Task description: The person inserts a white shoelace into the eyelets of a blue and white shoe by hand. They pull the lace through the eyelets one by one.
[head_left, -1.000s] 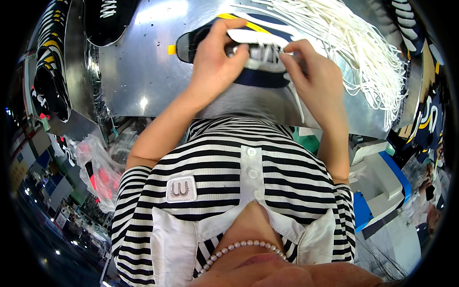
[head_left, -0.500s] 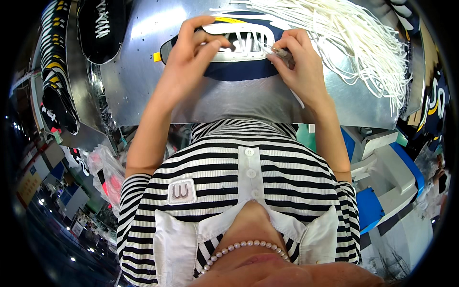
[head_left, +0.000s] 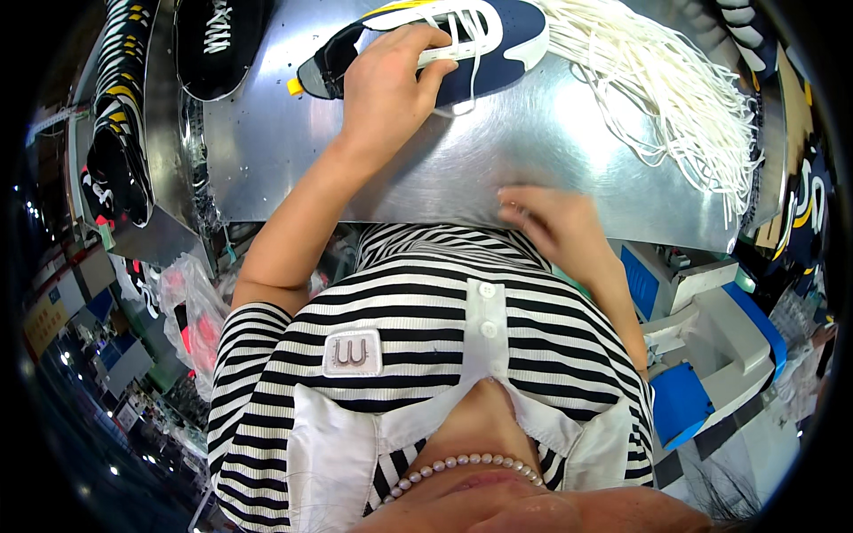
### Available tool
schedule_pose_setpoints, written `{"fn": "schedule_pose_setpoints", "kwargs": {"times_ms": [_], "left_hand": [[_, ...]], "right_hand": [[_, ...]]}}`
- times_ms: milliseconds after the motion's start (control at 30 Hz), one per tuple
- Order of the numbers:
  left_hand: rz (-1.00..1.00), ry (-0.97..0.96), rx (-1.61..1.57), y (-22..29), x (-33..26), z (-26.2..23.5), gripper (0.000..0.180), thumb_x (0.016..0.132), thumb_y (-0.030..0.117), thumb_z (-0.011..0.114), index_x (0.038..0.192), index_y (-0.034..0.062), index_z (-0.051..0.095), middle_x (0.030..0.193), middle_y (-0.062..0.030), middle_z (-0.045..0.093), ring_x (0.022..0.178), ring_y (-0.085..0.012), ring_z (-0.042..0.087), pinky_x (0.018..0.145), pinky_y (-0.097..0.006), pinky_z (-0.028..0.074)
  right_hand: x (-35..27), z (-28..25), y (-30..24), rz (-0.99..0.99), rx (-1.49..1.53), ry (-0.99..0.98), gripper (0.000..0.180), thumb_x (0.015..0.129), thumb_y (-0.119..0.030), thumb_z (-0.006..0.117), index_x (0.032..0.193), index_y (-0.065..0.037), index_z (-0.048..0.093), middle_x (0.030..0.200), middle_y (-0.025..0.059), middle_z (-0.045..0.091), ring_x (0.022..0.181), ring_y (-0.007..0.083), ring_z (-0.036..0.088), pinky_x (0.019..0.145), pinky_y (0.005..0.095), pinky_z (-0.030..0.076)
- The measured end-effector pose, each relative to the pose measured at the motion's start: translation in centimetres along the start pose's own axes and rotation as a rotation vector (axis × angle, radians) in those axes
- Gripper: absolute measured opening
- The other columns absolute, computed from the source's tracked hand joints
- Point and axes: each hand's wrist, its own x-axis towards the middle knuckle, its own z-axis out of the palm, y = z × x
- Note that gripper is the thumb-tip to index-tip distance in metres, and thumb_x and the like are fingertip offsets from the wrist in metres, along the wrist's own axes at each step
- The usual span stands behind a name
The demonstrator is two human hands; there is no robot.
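A navy and white sneaker (head_left: 520, 22) with a yellow stripe lies on its side across the metal table, its toe to the right. My left hand (head_left: 391, 84) is closed at its opening, thumb and fingers on the white eyelet edge. White shoelace (head_left: 474, 67) crosses the eyelets, and one loose end hangs down over the near side of the shoe. Close to the table's front edge, my right hand (head_left: 560, 226) is apart from the sneaker. Motion smears its fingers, and whatever they hold, if anything, cannot be made out.
A big pile of loose white laces (head_left: 657, 98) covers the right of the metal table (head_left: 302, 169). A black laced shoe (head_left: 218, 44) stands at the left, beside a stacked row of shoes (head_left: 124, 98). A small yellow piece (head_left: 295, 86) lies near the sneaker's heel.
My right hand has left the eyelets and come down toward me. The sneaker has shifted away and right, its toe now tilted upward in view. My left hand has moved right along its opening.
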Motion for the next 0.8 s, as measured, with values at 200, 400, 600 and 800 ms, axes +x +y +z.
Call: {"fn": "schedule_pose_setpoints", "kwargs": {"times_ms": [200,400,600,800], "left_hand": [[0.084,-0.043,-0.081,3.7,-0.4,-1.2,0.022,0.080,0.010,0.075,0.101,0.0042,0.070,0.081,-0.0107,0.063,0.074,-0.0284,0.060,0.066,-0.036,0.047],[0.143,0.035,-0.033,3.8,0.0,-2.2,0.021,0.079,0.009,0.075,0.100,0.0054,0.071,0.079,-0.0105,0.062,0.069,-0.0274,0.059,0.063,-0.035,0.046],[0.095,-0.134,0.031,0.9,0.5,-0.7,0.022,0.084,0.014,0.072,0.104,0.0051,0.069,0.085,-0.0101,0.063,0.078,-0.0294,0.061,0.068,-0.038,0.047],[-0.003,-0.280,0.006,-0.2,0.4,0.3,0.022,0.090,0.021,0.065,0.106,0.0055,0.068,0.097,-0.0111,0.068,0.088,-0.0317,0.063,0.080,-0.041,0.049]], "right_hand": [[8.1,0.9,1.9,0.273,0.514,0.406,0.017,0.088,-0.015,0.072,0.098,-0.001,0.072,0.079,-0.0026,0.068,0.069,0.0064,0.057,0.064,0.0233,0.046],[7.8,1.2,0.7,0.264,0.691,0.226,0.012,0.088,-0.015,0.073,0.094,-0.004,0.071,0.077,-0.0059,0.063,0.071,0.0035,0.051,0.063,0.0215,0.042],[4.6,1.7,1.3,0.014,0.483,-0.025,0.016,0.087,-0.017,0.073,0.097,-0.005,0.070,0.093,-0.0005,0.064,0.071,0.0092,0.049,0.075,0.0241,0.044],[11.5,0.7,2.7,0.053,0.722,0.466,0.013,0.090,-0.008,0.070,0.100,0.000,0.071,0.088,0.0025,0.071,0.079,0.0059,0.063,0.072,0.0201,0.050]]}}
